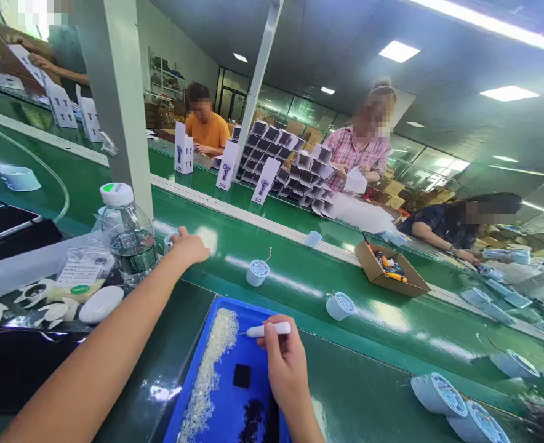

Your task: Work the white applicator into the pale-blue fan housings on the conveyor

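My right hand (285, 360) grips a white pen-shaped tool (272, 329) with a thin metal tip, held above a blue tray (221, 301). Small clear ring-like pieces (216, 344) fill the tray's left side. A black square (242, 376) lies in its middle, and tiny dark pieces (253, 418) are heaped near the bottom. Stretched over the green belt, my left hand (189, 247) is beside a light-blue round part (168, 242), partly covered; its fingers are hidden, so I cannot tell whether they hold it. Another light-blue housing (258, 272) with a wire stands beyond the tray.
A clear bottle (128, 240) stands by my left forearm, near white fan-like parts (53, 307). More light-blue housings (438, 394) sit to the right. An open cardboard box of tools (392, 271) rests across the belt. Several people work beyond, among stacked boxes (272, 147).
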A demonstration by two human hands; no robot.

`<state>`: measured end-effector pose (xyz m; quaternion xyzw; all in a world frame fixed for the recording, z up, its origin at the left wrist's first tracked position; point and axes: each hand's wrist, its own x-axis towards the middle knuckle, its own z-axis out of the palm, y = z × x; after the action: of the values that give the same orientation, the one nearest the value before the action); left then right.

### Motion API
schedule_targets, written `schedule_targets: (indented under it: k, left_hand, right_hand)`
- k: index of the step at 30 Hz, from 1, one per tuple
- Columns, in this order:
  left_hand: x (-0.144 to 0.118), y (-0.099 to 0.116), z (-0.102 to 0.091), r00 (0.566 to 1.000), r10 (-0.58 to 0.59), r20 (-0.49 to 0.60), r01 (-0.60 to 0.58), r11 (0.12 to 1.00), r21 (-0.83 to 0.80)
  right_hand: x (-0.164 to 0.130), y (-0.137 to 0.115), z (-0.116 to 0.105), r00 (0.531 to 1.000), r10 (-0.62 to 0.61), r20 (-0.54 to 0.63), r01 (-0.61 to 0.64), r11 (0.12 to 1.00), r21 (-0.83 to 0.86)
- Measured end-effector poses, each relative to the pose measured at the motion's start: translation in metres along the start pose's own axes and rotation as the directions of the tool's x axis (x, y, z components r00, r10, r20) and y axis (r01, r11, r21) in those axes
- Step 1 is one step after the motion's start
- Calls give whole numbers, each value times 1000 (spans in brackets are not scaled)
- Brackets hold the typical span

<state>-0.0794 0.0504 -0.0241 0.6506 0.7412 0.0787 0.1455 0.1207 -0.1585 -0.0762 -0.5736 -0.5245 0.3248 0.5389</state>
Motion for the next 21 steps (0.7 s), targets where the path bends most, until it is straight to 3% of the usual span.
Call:
schedule_targets:
  k: [3,7,13,21]
  left_hand:
    - [-1,2,-4,990,-115,82,107,990,96]
    - [-3,5,-3,997,-15,72,11,998,63]
    - [-13,21,1,972,204,116,-202,979,-23]
    - [-24,29,15,972,234,1,-234,972,-27]
  right_hand:
    - [0,2,0,1000,-1,4,1,1000,-17]
    - [-2,0,1,999,-42,-6,41,996,-77]
    - [-1,-6,2,987,-131,94,147,970,-192]
    - [1,1,-1,995,-68,-67,62,994,-89]
